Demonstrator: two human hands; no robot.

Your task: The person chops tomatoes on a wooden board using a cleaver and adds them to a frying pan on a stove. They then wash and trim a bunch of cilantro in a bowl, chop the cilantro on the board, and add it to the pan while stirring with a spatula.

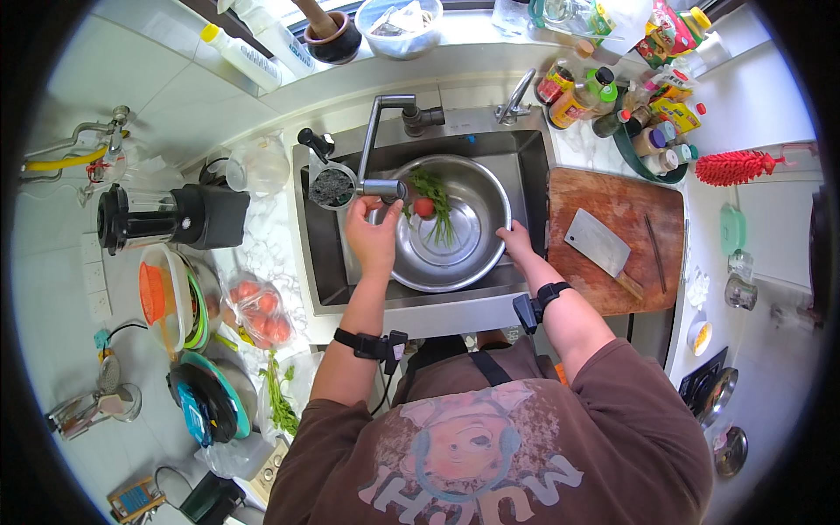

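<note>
A large stainless steel bowl (482, 266) stands in the sink (525, 147). Inside it lie a tomato (424, 208) and a bunch of leafy green herbs (446, 226). My left hand (373, 233) is raised at the end of the faucet spout (384, 189), over the bowl's left rim; whether its fingers grip the spout or only touch it, I cannot tell. My right hand (516, 241) holds the bowl's right rim, thumb at the edge and the other fingers partly hidden. No water stream is discernible.
Right of the sink, a cleaver (597, 241) and dark chopsticks (655, 252) lie on a wooden cutting board (571, 289). A strainer cup (332, 186) sits at the sink's left corner. Farther left are bagged tomatoes (262, 312) and a blender (174, 216). Sauce bottles (571, 105) stand behind the board.
</note>
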